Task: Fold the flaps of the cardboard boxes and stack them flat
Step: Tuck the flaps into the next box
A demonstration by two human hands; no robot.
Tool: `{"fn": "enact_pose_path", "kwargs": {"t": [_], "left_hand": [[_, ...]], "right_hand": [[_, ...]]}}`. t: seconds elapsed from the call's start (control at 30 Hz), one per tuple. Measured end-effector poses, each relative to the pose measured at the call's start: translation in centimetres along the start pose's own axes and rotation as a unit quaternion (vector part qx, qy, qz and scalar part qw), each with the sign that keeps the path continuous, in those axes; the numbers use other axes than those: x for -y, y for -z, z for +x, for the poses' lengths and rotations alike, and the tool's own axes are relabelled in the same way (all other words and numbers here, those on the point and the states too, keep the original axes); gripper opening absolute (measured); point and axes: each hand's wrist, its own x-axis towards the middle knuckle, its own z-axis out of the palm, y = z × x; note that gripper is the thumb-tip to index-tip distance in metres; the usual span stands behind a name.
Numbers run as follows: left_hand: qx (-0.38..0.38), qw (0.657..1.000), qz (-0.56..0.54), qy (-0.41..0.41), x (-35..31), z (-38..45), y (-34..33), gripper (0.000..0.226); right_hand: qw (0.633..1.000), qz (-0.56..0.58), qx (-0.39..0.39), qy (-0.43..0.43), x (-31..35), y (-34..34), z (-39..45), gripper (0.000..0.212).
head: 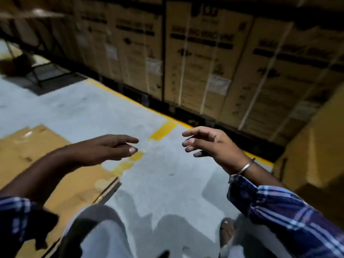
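Note:
A stack of flattened brown cardboard [28,155] lies on the grey floor at the lower left. My left hand [106,149] hovers above its right edge, fingers straight and pointing right, holding nothing. My right hand [210,144] is held out over the bare floor, fingers loosely spread and pointing left, empty, with a metal bangle on the wrist. An upright brown cardboard box [314,155] stands at the right edge, just beyond my right forearm. The two hands are apart and touch nothing.
A row of tall strapped cartons [195,58] lines the far side behind a yellow floor line [163,129]. A dark metal frame [42,73] stands at the far left. My legs and a sandalled foot [227,233] show at the bottom.

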Motion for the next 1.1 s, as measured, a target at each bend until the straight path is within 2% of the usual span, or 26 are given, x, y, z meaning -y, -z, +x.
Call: {"fn": "enact_pose_path", "kwargs": {"t": [0.23,0.43,0.53,0.6,0.7,0.77,0.83,0.9,1.1], "left_hand": [[0.035,0.991,-0.014,-0.132,-13.1,4.7,-11.3,0.043],[0.100,0.974,0.000,-0.204,-21.7,8.7,-21.7,0.046],[0.138,0.967,0.005,-0.215,-24.4,10.5,-26.5,0.042],[0.159,0.964,0.006,-0.213,-25.6,12.0,-29.5,0.032],[0.165,0.966,-0.005,-0.199,-27.0,14.2,-33.6,0.026],[0.162,0.968,-0.015,-0.193,-27.9,15.6,-36.0,0.026],[0.159,0.970,-0.037,-0.178,-28.8,17.1,-38.1,0.026],[0.154,0.973,-0.054,-0.165,-29.4,18.4,-40.0,0.031],[0.155,0.976,-0.101,-0.114,-30.3,21.3,-44.9,0.073]], "right_hand": [[0.990,-0.101,-0.079,0.050,2.0,13.1,-11.3,0.022],[0.958,-0.180,-0.222,0.035,0.1,24.1,-21.0,0.024],[0.921,-0.217,-0.322,-0.005,-2.4,29.4,-24.7,0.022],[0.886,-0.225,-0.404,-0.037,-4.3,32.7,-26.5,0.021],[0.803,-0.243,-0.537,-0.084,-6.7,37.2,-28.4,0.031],[0.745,-0.285,-0.587,-0.138,-8.0,40.2,-29.2,0.044],[0.712,-0.315,-0.596,-0.198,-9.0,42.7,-29.6,0.054],[0.695,-0.339,-0.585,-0.246,-10.0,44.5,-29.6,0.061],[0.666,-0.354,-0.585,-0.298,-11.3,46.2,-29.1,0.071]]}}
